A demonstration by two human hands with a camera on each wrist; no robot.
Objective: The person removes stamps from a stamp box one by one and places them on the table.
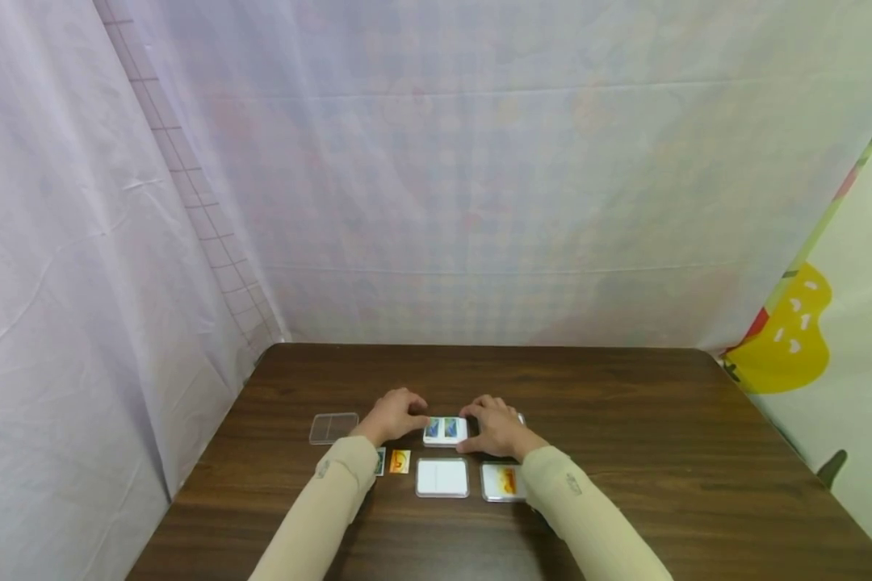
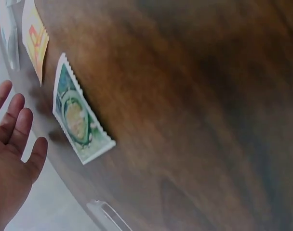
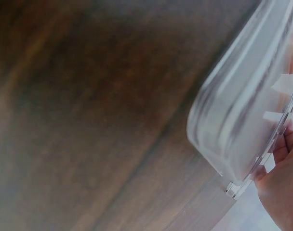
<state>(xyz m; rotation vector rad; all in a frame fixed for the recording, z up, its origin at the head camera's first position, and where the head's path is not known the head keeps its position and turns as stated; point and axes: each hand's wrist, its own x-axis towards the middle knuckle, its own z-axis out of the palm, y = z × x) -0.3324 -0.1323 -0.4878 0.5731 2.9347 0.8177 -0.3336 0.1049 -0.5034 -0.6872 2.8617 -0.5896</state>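
Note:
A flat white stamp case [image 1: 446,443] with two blue-green stamps [image 1: 450,428] lies between my hands in the head view. My left hand [image 1: 392,414] is at its left side, thumb at the edge and fingers extended. The left wrist view shows those fingers loosely spread. On the other side, my right hand [image 1: 496,428] holds the case by its right end, thumb at the near corner and index finger at the far one. Near my left wrist lie an orange stamp [image 1: 400,461] and a green stamp [image 2: 75,115].
Closer to me are a white-backed case [image 1: 442,478] and a clear case with an orange stamp [image 1: 501,482]. A clear plastic lid [image 1: 333,428] lies at the left. Another case [image 1: 521,419] is partly hidden behind my right hand. The brown table [image 1: 625,403] ends at a curtain.

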